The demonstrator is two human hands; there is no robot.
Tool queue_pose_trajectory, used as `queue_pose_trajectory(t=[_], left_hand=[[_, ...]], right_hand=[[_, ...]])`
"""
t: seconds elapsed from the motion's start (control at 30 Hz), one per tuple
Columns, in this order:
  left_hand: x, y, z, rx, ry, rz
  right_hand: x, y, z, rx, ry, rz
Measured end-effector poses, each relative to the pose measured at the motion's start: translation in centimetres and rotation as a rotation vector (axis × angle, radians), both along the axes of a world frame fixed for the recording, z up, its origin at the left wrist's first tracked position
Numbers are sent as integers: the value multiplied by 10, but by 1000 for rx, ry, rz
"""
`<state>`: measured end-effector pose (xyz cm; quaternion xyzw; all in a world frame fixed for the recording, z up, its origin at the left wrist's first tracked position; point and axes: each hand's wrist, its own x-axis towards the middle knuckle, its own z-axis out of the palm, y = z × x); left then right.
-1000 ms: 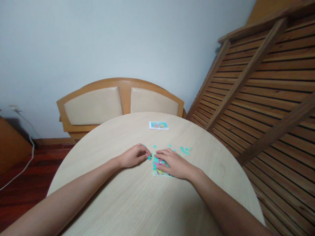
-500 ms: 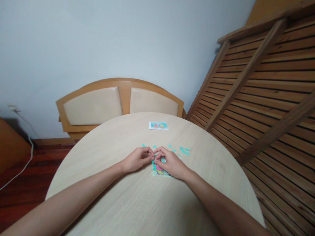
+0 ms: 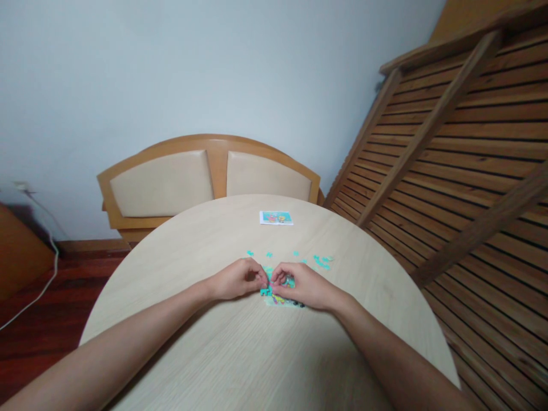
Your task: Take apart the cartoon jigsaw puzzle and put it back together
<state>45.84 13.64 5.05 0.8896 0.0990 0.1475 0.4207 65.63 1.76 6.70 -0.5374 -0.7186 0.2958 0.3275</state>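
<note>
A partly joined jigsaw puzzle [image 3: 280,301] in teal, pink and yellow lies on the round table, partly covered by my right hand. My left hand [image 3: 242,278] is closed in a pinch at its left edge, with teal puzzle pieces [image 3: 265,291] jutting out by the thumb. Facing it, my right hand [image 3: 302,283] pinches at the same spot from over the puzzle. A bit of pink shows between the two sets of fingertips. Exactly which pieces each hand grips is partly hidden by the fingers.
Several loose teal pieces [image 3: 321,261] lie beyond my hands, mostly to the right. Farther back is a picture card [image 3: 276,218]. A headboard with cream panels [image 3: 162,185] stands behind the table [image 3: 184,342], and a slatted wooden frame [image 3: 454,154] leans at the right.
Both hands have shifted slightly toward me, and the right one also a little to the right. Teal pieces now stick out past the puzzle's left edge beneath the left fingers.
</note>
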Motion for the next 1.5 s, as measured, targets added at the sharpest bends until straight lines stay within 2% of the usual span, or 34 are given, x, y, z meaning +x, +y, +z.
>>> queue_pose_trajectory(t=[0.1, 0.3, 0.5, 0.73, 1.07, 1.5], left_hand=[[-1, 0, 2, 100, 8, -39], [-1, 2, 2, 142, 10, -62], [1, 0, 3, 198, 5, -40], [2, -7, 7, 361, -1, -7], [4, -11, 9, 407, 26, 13], [3, -19, 8, 586, 130, 99]], right_hand=[[6, -1, 3, 53, -142, 75], [10, 0, 1, 105, -258, 147], [10, 0, 0, 112, -278, 155], [10, -1, 1, 110, -278, 161], [12, 1, -2, 124, -275, 169], [12, -1, 1, 126, -302, 188]])
